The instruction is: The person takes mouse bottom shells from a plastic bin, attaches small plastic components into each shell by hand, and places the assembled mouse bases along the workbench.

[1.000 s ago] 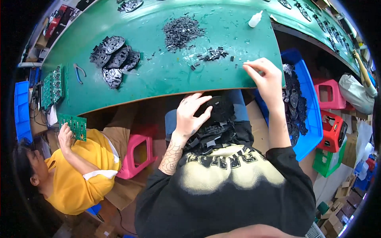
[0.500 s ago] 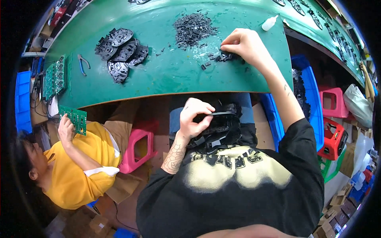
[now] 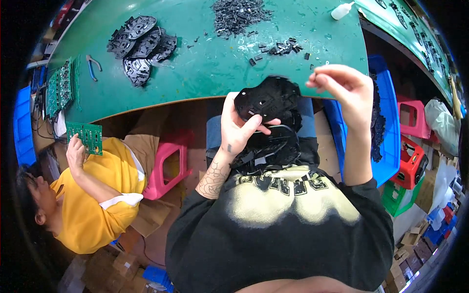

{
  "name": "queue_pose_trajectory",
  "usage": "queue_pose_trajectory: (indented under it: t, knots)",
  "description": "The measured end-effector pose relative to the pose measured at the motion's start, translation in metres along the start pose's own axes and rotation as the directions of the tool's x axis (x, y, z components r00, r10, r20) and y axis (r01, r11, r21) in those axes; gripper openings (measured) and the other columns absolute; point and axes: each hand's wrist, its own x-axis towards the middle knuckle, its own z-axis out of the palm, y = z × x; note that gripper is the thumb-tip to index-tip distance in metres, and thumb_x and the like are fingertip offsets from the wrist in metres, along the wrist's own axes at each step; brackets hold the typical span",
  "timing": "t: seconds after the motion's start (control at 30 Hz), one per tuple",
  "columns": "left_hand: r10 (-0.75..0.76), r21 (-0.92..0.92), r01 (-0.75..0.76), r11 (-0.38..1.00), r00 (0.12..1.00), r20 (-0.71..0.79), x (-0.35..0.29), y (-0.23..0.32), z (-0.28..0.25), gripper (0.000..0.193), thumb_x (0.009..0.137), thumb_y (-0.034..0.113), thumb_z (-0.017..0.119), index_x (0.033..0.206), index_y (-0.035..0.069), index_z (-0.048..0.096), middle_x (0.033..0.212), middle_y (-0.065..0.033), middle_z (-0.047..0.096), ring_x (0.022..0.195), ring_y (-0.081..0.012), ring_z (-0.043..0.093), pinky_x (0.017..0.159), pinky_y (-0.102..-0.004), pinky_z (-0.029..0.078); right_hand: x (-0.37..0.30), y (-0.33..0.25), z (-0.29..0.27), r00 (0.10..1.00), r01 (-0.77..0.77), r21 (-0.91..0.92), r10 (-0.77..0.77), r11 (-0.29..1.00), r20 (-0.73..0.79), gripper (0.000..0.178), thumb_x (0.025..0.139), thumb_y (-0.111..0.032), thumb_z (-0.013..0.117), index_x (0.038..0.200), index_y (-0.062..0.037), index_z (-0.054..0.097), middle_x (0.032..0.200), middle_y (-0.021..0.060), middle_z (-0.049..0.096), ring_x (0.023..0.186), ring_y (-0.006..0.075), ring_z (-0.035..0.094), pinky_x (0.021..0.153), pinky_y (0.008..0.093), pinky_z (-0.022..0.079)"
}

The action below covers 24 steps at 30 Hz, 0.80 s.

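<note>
Plates (image 3: 141,41) and pieces (image 3: 239,17) laid out on a surface (image 3: 205,73)
The plates are piled left of the heaped pieces, pliers (image 3: 92,71) farther left; a cluster (image 3: 283,47) is scattered before the heap, a bottle (image 3: 342,10) set to its right, a bin (image 3: 388,122) placed past the right edge.

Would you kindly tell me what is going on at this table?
The person's left hand holds a flat black part by the front edge of the green table. The right hand is raised nearby, pinching; whether it holds anything cannot be seen. On the table lie a heap of small dark pieces and a pile of flat parts. At left, a co-worker's hand holds a green circuit board.
</note>
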Motion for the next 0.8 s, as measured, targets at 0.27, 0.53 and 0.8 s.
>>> queue_pose_trajectory:
  t: [0.27,0.53,0.8]
  knots:
    - [-0.205,0.104,0.198,0.975,0.977,0.065,0.011,0.022,0.028,0.049,0.088,0.008,0.05,0.127,0.002,0.021,0.108,-0.0216,0.056,0.08,-0.0313,0.067,0.052,-0.0266,0.057,-0.043,0.025,0.031,0.97,0.175,-0.072,-0.184,0.982,-0.156,0.013,0.075,0.006,0.065,0.087,0.0033,0.066,0.084,0.0102,0.066,0.079,0.0172,0.064,0.073,0.026,0.051]
    - [-0.109,0.093,0.104,0.99,0.993,0.051,0.003,0.026,0.04,0.041,0.093,0.01,0.043,0.127,0.002,0.021,0.116,-0.0208,0.052,0.086,-0.0293,0.066,0.063,-0.031,0.058,-0.037,0.028,0.036,0.951,0.288,-0.34,-0.308,0.895,-0.005,0.017,0.068,0.001,0.07,0.084,-0.0045,0.069,0.082,0.0049,0.056,0.076,0.0148,0.057,0.067,0.0243,0.046]
    - [-0.07,0.147,0.065,0.987,0.997,0.034,0.002,0.023,0.043,0.041,0.093,0.007,0.041,0.128,-0.001,0.022,0.115,-0.0196,0.053,0.088,-0.0266,0.065,0.068,-0.0312,0.058,-0.037,0.037,0.037,0.944,0.296,-0.345,-0.327,0.891,-0.034,0.016,0.068,0.003,0.07,0.082,-0.0035,0.068,0.082,0.005,0.055,0.076,0.0145,0.056,0.067,0.0239,0.046]
